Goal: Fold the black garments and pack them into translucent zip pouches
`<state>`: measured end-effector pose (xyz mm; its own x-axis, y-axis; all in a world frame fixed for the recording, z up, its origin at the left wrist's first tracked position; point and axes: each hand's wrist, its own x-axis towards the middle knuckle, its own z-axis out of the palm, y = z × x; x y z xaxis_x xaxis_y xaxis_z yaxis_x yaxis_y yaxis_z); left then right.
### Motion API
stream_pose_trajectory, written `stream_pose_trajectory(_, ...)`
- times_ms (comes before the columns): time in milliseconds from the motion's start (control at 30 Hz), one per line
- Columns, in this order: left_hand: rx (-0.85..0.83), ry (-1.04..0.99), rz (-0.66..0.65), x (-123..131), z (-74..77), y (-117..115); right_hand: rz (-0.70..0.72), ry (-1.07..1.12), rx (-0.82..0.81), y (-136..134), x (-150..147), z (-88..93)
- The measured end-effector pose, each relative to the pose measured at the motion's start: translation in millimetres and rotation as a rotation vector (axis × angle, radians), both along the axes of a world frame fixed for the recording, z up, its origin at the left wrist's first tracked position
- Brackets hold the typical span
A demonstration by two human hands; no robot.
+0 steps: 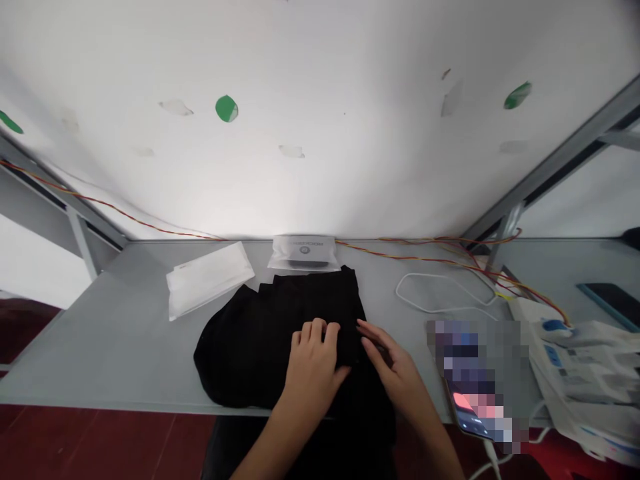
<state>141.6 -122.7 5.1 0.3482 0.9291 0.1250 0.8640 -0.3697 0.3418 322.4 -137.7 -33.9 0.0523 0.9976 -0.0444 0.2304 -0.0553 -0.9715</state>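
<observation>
A black garment [255, 340] lies spread on the grey table [115, 333], with part of it hanging over the near edge. My left hand [313, 363] rests on the cloth with its fingertips curled onto a fold. My right hand [393, 363] lies beside it, fingers stretched out and touching the fabric's right part. Neither hand lifts the cloth off the table.
A white flat plastic bag [207, 280] lies at the back left. A small clear packet [304, 252] stands against the white wall. A white cable [440, 293], red-yellow wires [450, 257], a phone [475, 393] and printed papers [585, 380] are to the right.
</observation>
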Motion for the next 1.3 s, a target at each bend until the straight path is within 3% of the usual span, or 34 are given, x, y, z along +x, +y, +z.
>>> stream_pose_trajectory(100, -0.036, -0.104, -0.007, -6.4, 4.2, 4.7, 0.009, -0.021, 0.004, 1.0, -1.5, -0.5)
stream_pose_trajectory(200, -0.051, -0.344, 0.069, -22.5, 12.1, 8.9, -0.014, -0.106, 0.001, 1.4, -5.3, 0.3)
stream_pose_trajectory(333, 0.017, -0.512, 0.354, -63.3, 17.5, 7.9, -0.038, -0.243, 0.031, -0.4, -12.0, 2.0)
stream_pose_trajectory(433, 0.059, -0.51, 0.552, -100.7, 11.6, -1.1, -0.044, -0.267, 0.046, -0.9, -14.6, 1.1)
stream_pose_trajectory(533, 0.148, -0.466, 0.671, -126.7, 3.0, -13.0, -0.035, -0.282, 0.036, 0.3, -14.0, -1.2)
stream_pose_trajectory(600, 0.201, -0.428, 0.643, -132.4, -0.8, -18.4, -0.016, -0.3, 0.034, 1.9, -12.7, -1.8)
stream_pose_trajectory(767, 0.158, -0.15, 0.306, -120.1, -6.0, -13.8, 0.079, -0.4, 0.044, 8.1, -10.9, 3.4)
stream_pose_trajectory(933, 0.141, -0.11, 0.217, -128.5, -4.2, 0.4, 0.108, -0.528, 0.013, 13.6, -14.2, 6.4)
stream_pose_trajectory(1033, 0.128, -0.25, 0.362, -155.0, 3.5, 3.3, 0.1, -0.553, 0.021, 15.1, -15.1, 3.8)
stream_pose_trajectory(1133, 0.141, -0.337, 0.681, -186.8, 15.0, -2.5, 0.082, -0.557, 0.044, 15.1, -15.3, 1.3)
stream_pose_trajectory(1200, 0.24, -0.355, 0.842, -200.5, 21.7, -9.4, 0.086, -0.564, 0.054, 14.6, -15.4, 0.6)
stream_pose_trajectory(1267, 0.37, -0.356, 0.858, -202.1, 24.8, -14.0, 0.096, -0.575, 0.058, 14.2, -15.4, 1.0)
stream_pose_trajectory(1300, 0.403, -0.347, 0.782, -198.3, 24.6, -13.9, 0.103, -0.581, 0.056, 14.2, -15.4, 1.5)
